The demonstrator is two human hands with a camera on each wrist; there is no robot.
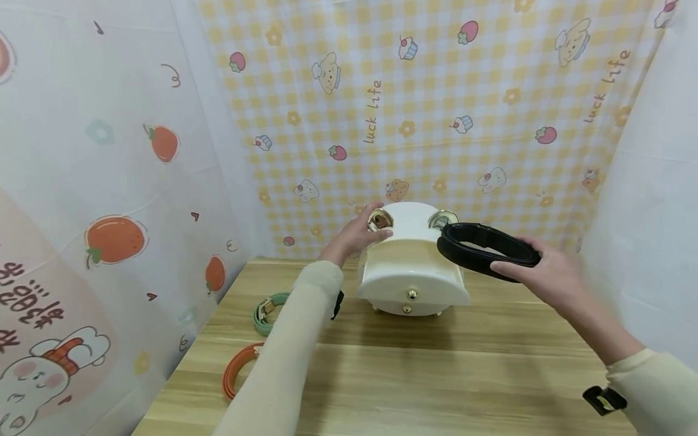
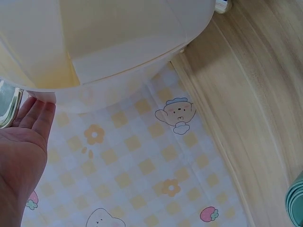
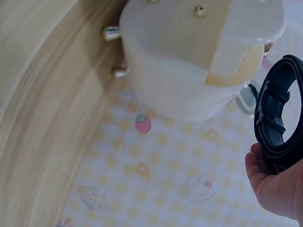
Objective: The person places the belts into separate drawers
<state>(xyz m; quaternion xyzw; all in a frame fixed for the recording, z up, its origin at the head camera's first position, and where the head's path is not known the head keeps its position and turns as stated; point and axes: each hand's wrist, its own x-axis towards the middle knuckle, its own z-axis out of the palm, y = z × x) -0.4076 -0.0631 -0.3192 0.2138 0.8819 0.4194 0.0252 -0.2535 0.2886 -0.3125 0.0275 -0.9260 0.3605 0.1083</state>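
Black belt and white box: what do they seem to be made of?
Black belt: probably leather or imitation leather with a soft sheen; the strap bends smoothly into a thick coil. White box: likely glossy plastic, going by its smooth, light-catching curves, though lacquer over another material is possible.

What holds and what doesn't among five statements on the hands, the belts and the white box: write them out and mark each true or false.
1. The right hand holds the black belt. True.
2. The left hand rests on the orange belt. False: it is at the white box.
3. The white box has gold-coloured knobs on its front. True.
4. The green belt is nearer the person than the orange belt. False: it lies farther away.
5. Both the green and orange belts are coiled. True.
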